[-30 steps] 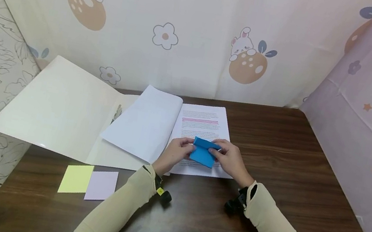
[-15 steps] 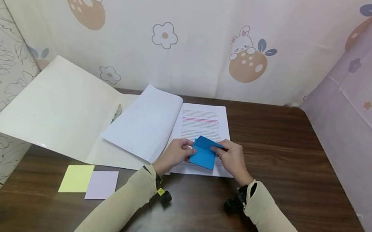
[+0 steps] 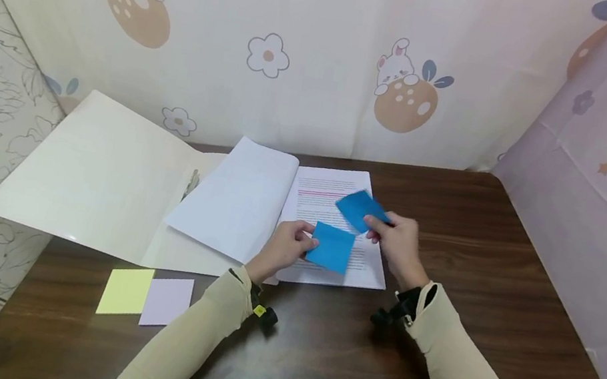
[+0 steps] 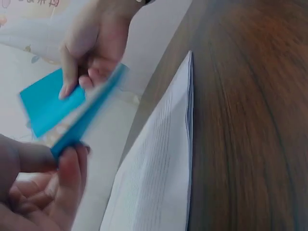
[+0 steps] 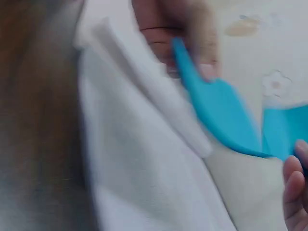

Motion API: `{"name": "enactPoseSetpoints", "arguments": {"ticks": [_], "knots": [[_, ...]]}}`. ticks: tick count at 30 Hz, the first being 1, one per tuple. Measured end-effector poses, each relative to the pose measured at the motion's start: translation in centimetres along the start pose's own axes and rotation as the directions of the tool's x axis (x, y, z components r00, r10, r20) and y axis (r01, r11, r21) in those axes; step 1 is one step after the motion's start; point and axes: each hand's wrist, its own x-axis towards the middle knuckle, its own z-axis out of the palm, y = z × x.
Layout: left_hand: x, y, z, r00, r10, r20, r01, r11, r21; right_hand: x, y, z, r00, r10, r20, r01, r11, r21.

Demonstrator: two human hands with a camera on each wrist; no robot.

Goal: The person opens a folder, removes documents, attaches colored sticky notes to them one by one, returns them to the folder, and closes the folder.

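Observation:
My left hand (image 3: 284, 247) pinches a pad of blue sticky notes (image 3: 331, 249) by its left edge, above the printed pages (image 3: 314, 181). Up and to the right, my right hand (image 3: 400, 242) pinches a single blue sticky note (image 3: 360, 207) at its lower right corner. The note and the pad are apart in the head view. The left wrist view has the pad (image 4: 85, 118) nearly edge-on, with the note (image 4: 45, 103) beyond it. In the right wrist view only some fingers of my right hand (image 5: 296, 187) appear at the edge.
A white folder (image 3: 93, 173) lies spread at the left, with a metal clip (image 3: 191, 183) and turned-over sheets (image 3: 241, 199). Yellow notes (image 3: 125, 291) and purple notes (image 3: 166, 302) sit side by side on the brown table (image 3: 297, 364). A patterned curtain (image 3: 318, 104) stands behind.
The top blue note, earlier lifted and folded back on the pad, has come off. My right hand has moved up and right with it. My left hand keeps the pad in nearly the same place.

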Motion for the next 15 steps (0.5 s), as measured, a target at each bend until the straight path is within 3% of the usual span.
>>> {"name": "enactPoseSetpoints", "arguments": {"ticks": [4, 7, 10, 15], "knots": [[-0.1, -1.1, -1.0, 0.995, -0.044, -0.085, 0.043, 0.999, -0.014, 0.5, -0.2, -1.8, 0.996, -0.008, -0.086, 0.019, 0.992, 0.121], [0.0, -1.6, -1.5, 0.991, -0.045, -0.127, 0.037, 0.997, -0.061, 0.6, -0.1, -2.3, 0.999, -0.036, -0.035, 0.038, 0.997, 0.071], [0.1, -1.4, -1.6, 0.991, -0.028, -0.128, 0.017, 0.997, -0.08, 0.4, 0.4, -1.9, 0.999, -0.044, 0.024, 0.044, 0.999, 0.012], [0.2, -1.1, -1.1, 0.99, -0.039, -0.134, 0.03, 0.997, -0.07, 0.2, 1.1, -1.4, 0.998, -0.035, 0.05, 0.037, 0.999, -0.03]]}}
